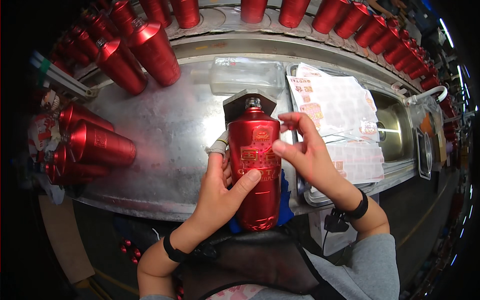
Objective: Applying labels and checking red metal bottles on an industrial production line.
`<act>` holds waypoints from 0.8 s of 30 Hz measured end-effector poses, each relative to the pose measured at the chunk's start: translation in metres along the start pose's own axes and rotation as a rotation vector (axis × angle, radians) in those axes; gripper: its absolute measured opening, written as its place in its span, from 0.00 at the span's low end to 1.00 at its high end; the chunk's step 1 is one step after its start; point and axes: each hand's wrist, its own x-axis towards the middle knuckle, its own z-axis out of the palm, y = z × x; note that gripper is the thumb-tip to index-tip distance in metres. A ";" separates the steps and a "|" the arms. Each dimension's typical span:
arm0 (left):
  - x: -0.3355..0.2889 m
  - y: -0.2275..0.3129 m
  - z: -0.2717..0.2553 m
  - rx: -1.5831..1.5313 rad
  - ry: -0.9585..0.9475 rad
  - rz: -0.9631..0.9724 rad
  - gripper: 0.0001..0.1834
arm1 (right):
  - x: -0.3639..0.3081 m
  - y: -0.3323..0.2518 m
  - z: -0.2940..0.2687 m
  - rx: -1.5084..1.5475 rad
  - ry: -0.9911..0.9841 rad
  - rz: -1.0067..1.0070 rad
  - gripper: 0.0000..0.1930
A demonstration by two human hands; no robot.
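A glossy red bottle [254,202] with gold lettering and an open threaded neck leans toward me at the bench's front edge. My left hand [217,195] grips its left side, thumb across the front, with a pale wrap on one fingertip. My right hand [311,156] is at the bottle's right side. Its thumb is at the edge of the printed front, and its fingers are spread from the thumb near the shoulder, with nothing visible between them. Behind the bottle's neck is a dark angular metal support [268,104]. Blue cloth [286,200] shows beside the base.
Printed label sheets [340,107] lie on a metal tray [320,199] to the right, beside a sink [395,125]. A clear rectangular bottle [247,77] lies behind. Red bottles [102,142] lie at left; two stand [155,55] farther back. More line the curved conveyor [215,20].
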 end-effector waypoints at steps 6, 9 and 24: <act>-0.002 -0.002 -0.002 -0.024 -0.006 -0.021 0.43 | 0.027 -0.010 0.013 0.040 -0.049 -0.010 0.29; -0.002 -0.005 0.000 -0.008 0.008 0.015 0.41 | 0.029 -0.008 0.011 -0.112 -0.010 -0.036 0.27; 0.002 -0.006 -0.003 -0.016 0.022 0.036 0.37 | 0.038 -0.012 0.014 -0.225 0.015 -0.039 0.26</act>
